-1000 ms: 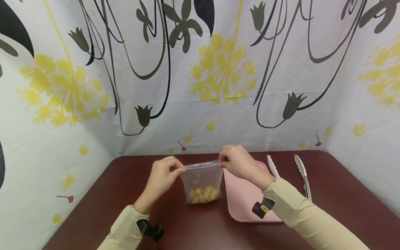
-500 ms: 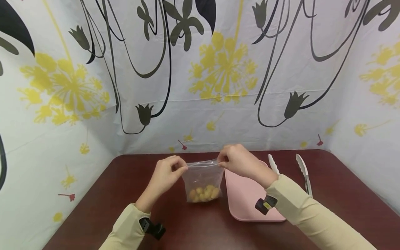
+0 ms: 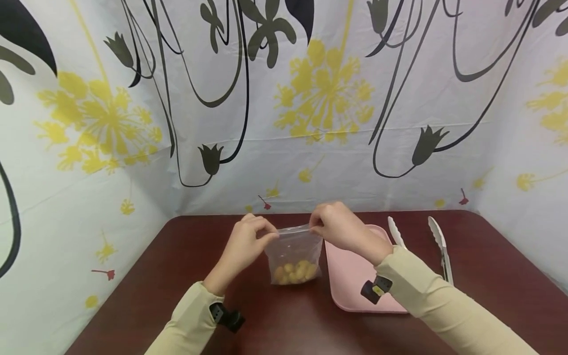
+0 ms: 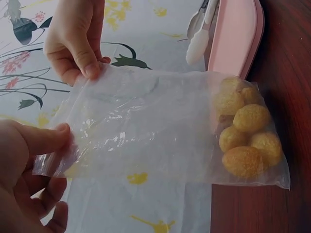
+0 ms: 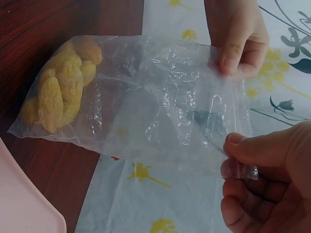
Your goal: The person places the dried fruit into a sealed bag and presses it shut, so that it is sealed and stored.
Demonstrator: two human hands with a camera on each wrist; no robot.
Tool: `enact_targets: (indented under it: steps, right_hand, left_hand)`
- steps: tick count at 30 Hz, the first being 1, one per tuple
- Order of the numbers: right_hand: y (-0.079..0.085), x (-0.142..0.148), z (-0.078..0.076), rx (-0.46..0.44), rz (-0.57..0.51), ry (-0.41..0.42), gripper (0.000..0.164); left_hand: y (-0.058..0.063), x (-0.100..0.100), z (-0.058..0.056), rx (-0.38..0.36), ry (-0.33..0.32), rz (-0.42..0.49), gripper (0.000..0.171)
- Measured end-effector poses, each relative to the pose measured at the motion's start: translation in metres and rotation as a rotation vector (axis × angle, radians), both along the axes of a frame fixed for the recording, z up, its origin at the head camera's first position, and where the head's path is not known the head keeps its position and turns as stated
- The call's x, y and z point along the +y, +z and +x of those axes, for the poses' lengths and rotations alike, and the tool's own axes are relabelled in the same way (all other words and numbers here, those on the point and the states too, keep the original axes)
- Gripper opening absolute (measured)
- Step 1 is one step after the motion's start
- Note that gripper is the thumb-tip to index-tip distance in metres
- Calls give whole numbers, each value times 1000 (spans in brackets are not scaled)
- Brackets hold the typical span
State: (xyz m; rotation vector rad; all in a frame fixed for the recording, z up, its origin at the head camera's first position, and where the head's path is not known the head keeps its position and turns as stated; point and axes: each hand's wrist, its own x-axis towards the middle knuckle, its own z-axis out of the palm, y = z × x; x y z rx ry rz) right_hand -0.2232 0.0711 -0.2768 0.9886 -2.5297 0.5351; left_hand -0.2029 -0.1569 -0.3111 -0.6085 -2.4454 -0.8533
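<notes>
A clear zip bag (image 3: pixel 293 249) hangs between both hands over the table. Several golden-brown, rounded pieces of food (image 4: pixel 251 118) lie bunched at its bottom; their exact kind is unclear. The left hand (image 3: pixel 247 242) pinches the zip edge near the left end, thumb against the plastic. At the other end of that edge, the right hand (image 3: pixel 340 226) pinches the bag between thumb and forefinger. In the right wrist view the zip strip (image 5: pixel 238 116) runs from one hand to the other. Whether the zip is fully sealed cannot be told.
A pink tray (image 3: pixel 350 291) lies right of the bag, partly under the right forearm. Tongs (image 3: pixel 438 236) with pale scalloped tips lie at the right, partly hidden by the sleeve. The dark red table (image 3: pixel 275 320) ends against a patterned cloth backdrop (image 3: pixel 266 172).
The left hand has slid a little to the right along the bag's top edge, so the hands are closer together. Both still pinch the bag. The head view has shifted slightly.
</notes>
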Motion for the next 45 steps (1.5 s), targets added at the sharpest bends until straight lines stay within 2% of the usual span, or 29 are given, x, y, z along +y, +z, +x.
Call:
enact_targets:
  steps: [12,17,27,31,37,45]
  right_hand:
    - [-4,3,2,26,-43,23,12]
    - [-4,3,0,10,-59,33,14]
    - [-5,3,-2,52,-33,61,9]
    - [-6,-1,-4,81,-13,76,8]
    - [-5,-7,-3,47,-21,60,8]
    - [-6,-11,-1,54,-23,50,11]
  left_hand:
    - [-3,5,-1,181,-6,-13,9]
    - [-1,5,-3,223,-19,-25,9]
    - [1,0,-3,106,-33,15,8]
    - [2,0,-4,78,-61,16,12]
    - [4,5,-5,13,-87,6,18]
    - [3,16,-5,18,-46,0,7]
